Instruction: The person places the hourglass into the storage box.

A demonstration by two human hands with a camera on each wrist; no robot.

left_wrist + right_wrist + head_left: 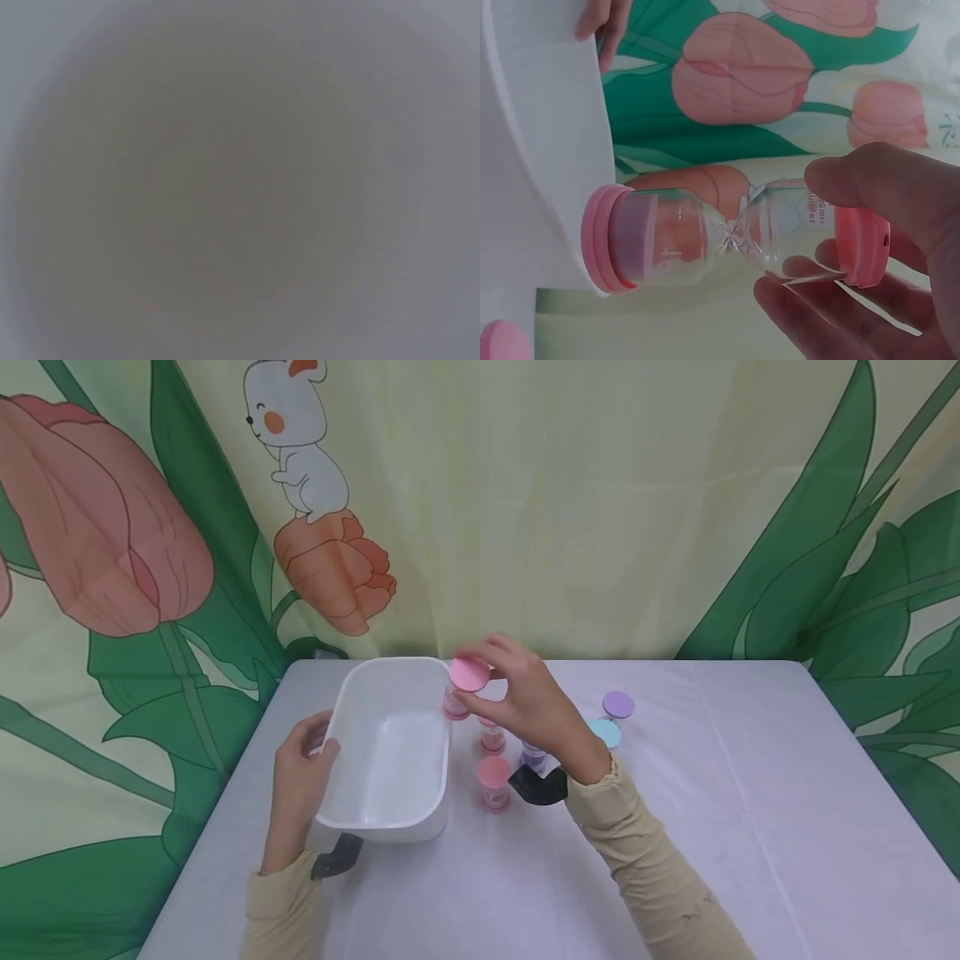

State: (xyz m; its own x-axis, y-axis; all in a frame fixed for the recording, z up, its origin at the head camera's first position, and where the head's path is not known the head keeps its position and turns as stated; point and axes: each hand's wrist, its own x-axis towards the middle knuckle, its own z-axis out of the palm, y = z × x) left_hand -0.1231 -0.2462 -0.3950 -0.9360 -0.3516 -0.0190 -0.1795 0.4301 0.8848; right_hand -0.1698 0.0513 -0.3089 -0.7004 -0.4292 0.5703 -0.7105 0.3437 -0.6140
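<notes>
My right hand (528, 697) holds a pink-capped hourglass (469, 675) by its upper end, beside the right rim of a white plastic bin (382, 832). In the right wrist view, thumb and fingers pinch one pink cap and the clear glass near it; pinkish sand lies in the far bulb (634, 234). My left hand (298, 781) grips the bin's left rim, thumb on the near side of the wall. The bin's inside shows bare white. The left wrist view is only a dark blur.
Right of the bin stand two more pink hourglasses (494, 774), a purple one (533, 757) partly behind my right wrist, a light blue one (605, 732) and another purple one (618, 704). A white cloth covers the table (720, 827); a printed curtain (570, 527) hangs behind it.
</notes>
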